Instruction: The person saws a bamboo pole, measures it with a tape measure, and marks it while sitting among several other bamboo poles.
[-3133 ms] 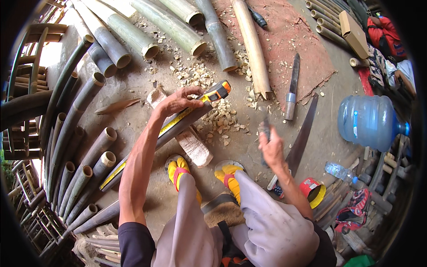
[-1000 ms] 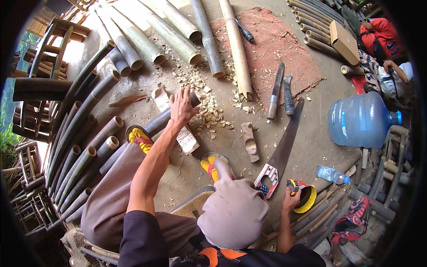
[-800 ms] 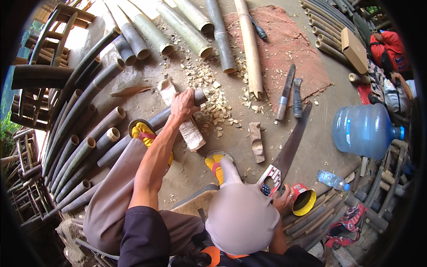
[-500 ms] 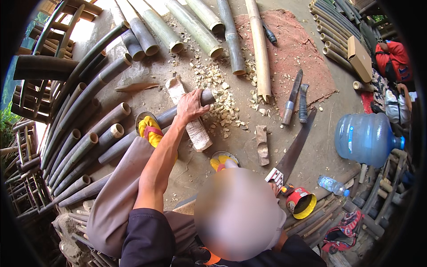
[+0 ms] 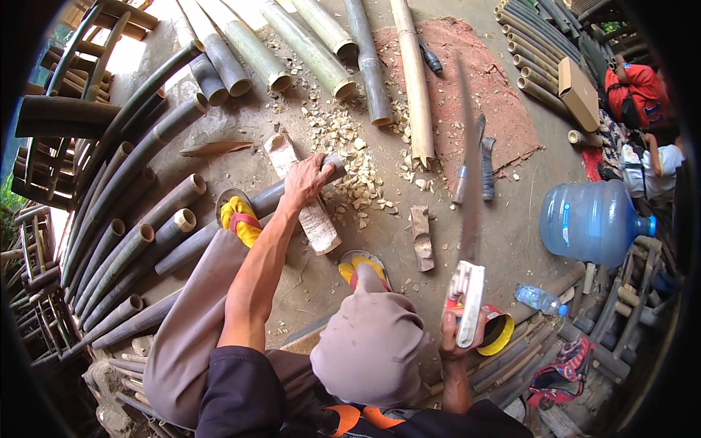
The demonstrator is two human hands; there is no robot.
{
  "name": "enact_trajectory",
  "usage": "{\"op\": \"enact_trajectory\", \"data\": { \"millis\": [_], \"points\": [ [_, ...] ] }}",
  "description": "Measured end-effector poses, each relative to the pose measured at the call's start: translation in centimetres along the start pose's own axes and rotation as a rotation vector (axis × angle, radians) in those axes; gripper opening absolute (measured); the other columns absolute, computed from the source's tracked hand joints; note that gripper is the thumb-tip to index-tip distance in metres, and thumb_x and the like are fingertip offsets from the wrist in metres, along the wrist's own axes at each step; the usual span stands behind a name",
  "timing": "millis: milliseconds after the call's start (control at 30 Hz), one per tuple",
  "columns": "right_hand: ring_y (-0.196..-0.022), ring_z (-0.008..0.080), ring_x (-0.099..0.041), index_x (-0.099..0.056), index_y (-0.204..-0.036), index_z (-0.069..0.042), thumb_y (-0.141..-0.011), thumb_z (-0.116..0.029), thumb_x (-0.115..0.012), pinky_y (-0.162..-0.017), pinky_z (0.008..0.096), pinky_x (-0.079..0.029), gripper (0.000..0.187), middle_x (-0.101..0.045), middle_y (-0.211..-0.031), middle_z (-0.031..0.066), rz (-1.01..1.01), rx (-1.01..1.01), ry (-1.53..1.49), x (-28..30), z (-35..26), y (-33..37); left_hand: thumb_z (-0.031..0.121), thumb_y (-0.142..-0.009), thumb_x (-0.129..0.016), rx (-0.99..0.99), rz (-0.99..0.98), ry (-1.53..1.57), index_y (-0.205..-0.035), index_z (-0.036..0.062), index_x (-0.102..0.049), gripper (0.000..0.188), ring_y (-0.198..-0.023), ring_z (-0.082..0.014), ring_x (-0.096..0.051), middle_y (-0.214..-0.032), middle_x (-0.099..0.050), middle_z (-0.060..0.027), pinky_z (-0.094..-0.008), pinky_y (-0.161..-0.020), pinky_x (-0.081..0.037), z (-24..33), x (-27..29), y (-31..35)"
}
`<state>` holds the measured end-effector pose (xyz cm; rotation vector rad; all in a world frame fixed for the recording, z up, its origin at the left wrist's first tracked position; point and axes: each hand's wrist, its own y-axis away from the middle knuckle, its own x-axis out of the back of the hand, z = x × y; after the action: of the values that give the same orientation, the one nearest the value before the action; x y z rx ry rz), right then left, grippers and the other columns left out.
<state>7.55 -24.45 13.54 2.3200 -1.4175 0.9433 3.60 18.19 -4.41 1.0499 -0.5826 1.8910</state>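
Note:
My left hand (image 5: pixel 305 180) is closed round a dark bamboo pole (image 5: pixel 267 201) near its cut end. That pole lies across a pale, rough wooden block (image 5: pixel 318 228) on the ground, close to my foot in a yellow sock and sandal (image 5: pixel 241 219). In my right hand (image 5: pixel 454 337) is a handsaw (image 5: pixel 468 288), gripped by its white and red handle. The saw's blade points up and away from me, blurred by motion. Beyond it a machete (image 5: pixel 477 146) and a second dark-handled tool (image 5: pixel 487 171) lie partly behind the blade.
Wood chips (image 5: pixel 359 168) litter the ground past the pole's end. A notched wood piece (image 5: pixel 422 237) lies between my hands. Bamboo poles (image 5: pixel 310 51) spread along the far side, others at left. A large blue water jug (image 5: pixel 588 223) and a small bottle (image 5: pixel 540 299) lie at right.
My right hand has lifted the handsaw off the right side and swung its blade upright. The left hand keeps its hold on the bamboo pole. The whole view has shifted slightly.

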Motion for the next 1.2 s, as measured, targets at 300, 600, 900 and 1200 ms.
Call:
{"op": "enact_trajectory", "data": {
  "millis": [300,600,900,1200],
  "points": [
    [-0.096,0.0321,-0.068,-0.05,-0.122,0.011,-0.076,-0.002,-0.066,-0.081,0.0362,-0.054,0.051,-0.063,-0.111,0.0249,-0.257,0.238,-0.31,-10.0,-2.4,-4.4,0.047,-0.092,-0.041,0.167,-0.047,0.011,-0.092,0.0038,-0.057,0.047,-0.071,-0.0411,-0.063,-0.076,-0.065,-0.0231,-0.05,-0.069,-0.049,1.7,1.2,-0.2],
    [-0.094,0.0356,-0.068,-0.053,-0.118,0.012,-0.076,-0.004,-0.067,-0.076,0.036,-0.056,0.048,-0.063,-0.11,0.0276,-0.379,0.227,-0.156,-5.1,-1.8,-0.5,0.047,-0.091,-0.042,0.151,-0.025,-0.076,-0.093,0.0053,-0.061,0.046,-0.073,-0.0365,-0.064,-0.077,-0.065,-0.0192,-0.045,-0.078,-0.045,1.7,1.0,-0.1],
    [-0.07,0.025,-0.067,-0.055,-0.123,0.005,-0.073,0.002,-0.064,-0.062,0.0311,-0.053,0.051,-0.066,-0.107,0.0195,-0.369,0.131,-0.27,-13.8,-2.7,-6.2,0.044,-0.09,-0.039,0.187,-0.076,-0.056,-0.09,0.0035,-0.059,0.046,-0.074,-0.033,-0.064,-0.081,-0.066,-0.0182,-0.0439,-0.09,-0.039,2.2,1.0,-0.5],
    [-0.076,0.0245,-0.069,-0.059,-0.11,0.008,-0.083,-0.003,-0.06,-0.069,0.0335,-0.054,0.029,-0.068,-0.088,0.0181,-0.346,0.182,-0.173,-7.7,-1.7,-1.5,0.044,-0.091,-0.036,0.173,-0.024,-0.062,-0.091,0.004,-0.059,0.046,-0.075,-0.0297,-0.063,-0.082,-0.067,-0.0166,-0.0419,-0.092,-0.037,2.1,1.5,0.2]
  ]
}}
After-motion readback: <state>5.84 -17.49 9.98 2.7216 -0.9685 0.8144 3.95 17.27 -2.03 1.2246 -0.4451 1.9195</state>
